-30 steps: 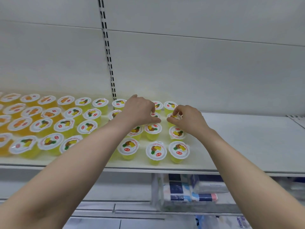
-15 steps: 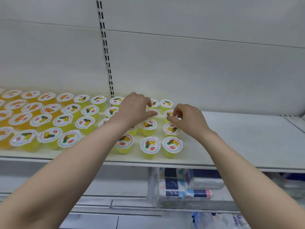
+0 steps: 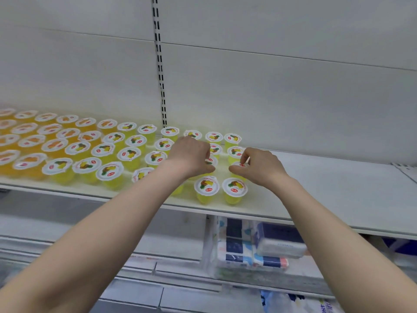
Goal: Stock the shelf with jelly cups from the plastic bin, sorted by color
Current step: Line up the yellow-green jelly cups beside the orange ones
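The long shelf (image 3: 327,195) holds orange cups (image 3: 29,141) at the left and yellow cups (image 3: 108,150) in the middle, with tissue packs (image 3: 259,247) below; the bin is out of sight. Both hands work at the yellow block's right edge, seemingly settling 2 cups into a row: the left hand (image 3: 190,158) curls over the inner cup (image 3: 211,162), fingers and thumb round its rim, while the right hand (image 3: 259,168) pinches the end cup (image 3: 239,164) by its lid. Next, I'd guess, both need releasing upright without nudging the 2 front cups (image 3: 206,188) just beside.
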A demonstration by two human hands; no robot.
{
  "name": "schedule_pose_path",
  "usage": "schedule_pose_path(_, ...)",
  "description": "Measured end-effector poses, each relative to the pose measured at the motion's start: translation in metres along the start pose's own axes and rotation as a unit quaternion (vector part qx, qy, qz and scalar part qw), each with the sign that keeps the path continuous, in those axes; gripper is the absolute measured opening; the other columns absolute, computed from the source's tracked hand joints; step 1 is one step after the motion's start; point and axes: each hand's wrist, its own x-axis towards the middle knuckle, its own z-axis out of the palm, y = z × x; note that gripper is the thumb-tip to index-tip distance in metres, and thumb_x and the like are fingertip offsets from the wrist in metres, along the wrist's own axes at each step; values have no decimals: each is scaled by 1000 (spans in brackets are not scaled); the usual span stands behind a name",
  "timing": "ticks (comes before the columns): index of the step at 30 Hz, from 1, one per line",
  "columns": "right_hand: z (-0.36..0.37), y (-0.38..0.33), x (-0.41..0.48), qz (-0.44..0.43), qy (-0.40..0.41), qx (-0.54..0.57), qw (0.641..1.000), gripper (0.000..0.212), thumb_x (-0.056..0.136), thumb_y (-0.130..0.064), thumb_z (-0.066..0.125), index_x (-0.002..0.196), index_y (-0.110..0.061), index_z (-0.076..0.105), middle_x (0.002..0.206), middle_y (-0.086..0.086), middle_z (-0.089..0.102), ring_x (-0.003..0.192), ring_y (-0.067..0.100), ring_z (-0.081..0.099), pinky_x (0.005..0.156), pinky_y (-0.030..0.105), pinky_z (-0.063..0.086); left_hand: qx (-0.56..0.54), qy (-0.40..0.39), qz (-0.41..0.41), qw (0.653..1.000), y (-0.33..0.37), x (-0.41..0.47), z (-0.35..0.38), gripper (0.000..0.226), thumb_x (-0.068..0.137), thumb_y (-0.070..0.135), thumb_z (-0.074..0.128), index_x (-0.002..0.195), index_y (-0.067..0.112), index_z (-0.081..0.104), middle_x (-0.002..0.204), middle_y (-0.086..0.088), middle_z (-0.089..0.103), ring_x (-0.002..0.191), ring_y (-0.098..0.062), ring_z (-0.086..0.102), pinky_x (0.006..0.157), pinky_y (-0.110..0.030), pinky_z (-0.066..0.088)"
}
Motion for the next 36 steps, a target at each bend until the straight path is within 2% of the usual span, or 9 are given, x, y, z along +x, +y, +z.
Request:
schedule_pose_path(4,1,6,-2,-23,-11,16,1000,37,81,-56,64,97,-23,59,94,-6,60,90,19,56,73,33,45,-48,-15,-3,999,0,-1,5,44,75,63,65,107,32,64,100,3,65,109,-20,53,73,-30,43)
schedule_pose_path(7,5,13,-8,-64,20,40,997,34,86,-53,60,103,-24,62,103,-3,60,97,19,55,77,33,43,-62,-18,-11,998,-3,-7,2,50,78,69,59,113,33,64,105,0,64,110,-21,53,74,-30,42)
schedule_pose_path(12,12,21,-31,-153,80,94,981,25,90,-49,57,85,-26,62,89,-9,62,91,15,54,77,34,44,-101,74,25,992,-11,-35,5,42,83,67,54,101,31,67,96,6,64,102,-19,52,75,-32,43)
schedule_pose_path(15,15,20,-44,-181,84,59,978,35,86,-63,53,87,-29,62,88,-12,60,89,13,51,77,33,43,-84,80,28,993,-9,-56,10,46,81,70,51,102,32,66,95,9,63,100,-16,50,71,-29,35)
schedule_pose_path(20,24,14,-57,-227,128,-57,964,54,75,-75,50,93,-26,63,90,-5,62,90,21,51,77,34,41,-57,74,44,995,-4,-75,19,62,72,78,46,106,29,65,99,3,66,104,-22,53,87,-34,42)
schedule_pose_path(23,27,13,-60,-220,126,-70,965,43,76,-57,65,100,-21,62,96,0,64,95,25,52,78,35,41,-50,79,53,994,1,-80,24,58,71,68,62,112,28,62,105,1,66,107,-24,52,92,-34,40)
schedule_pose_path(26,28,17,-65,-202,135,-70,968,41,75,-49,67,103,-19,61,95,3,64,95,26,51,77,35,42,-57,92,55,993,4,-81,27,50,74,57,68,113,27,61,105,1,66,107,-23,51,90,-33,41)
schedule_pose_path(32,24,15,-68,-185,124,-101,970,46,78,-58,64,105,-20,63,102,3,62,100,28,53,80,36,41,-63,96,80,990,-2,-81,31,54,71,59,70,113,26,62,109,1,65,112,-24,50,97,-35,40)
schedule_pose_path(36,23,2,-66,-173,168,-22,970,48,86,-61,52,103,-19,67,106,4,65,101,28,54,86,39,43,-64,122,88,987,-27,-89,28,66,69,70,62,118,27,61,121,0,61,118,-25,49,103,-37,37)
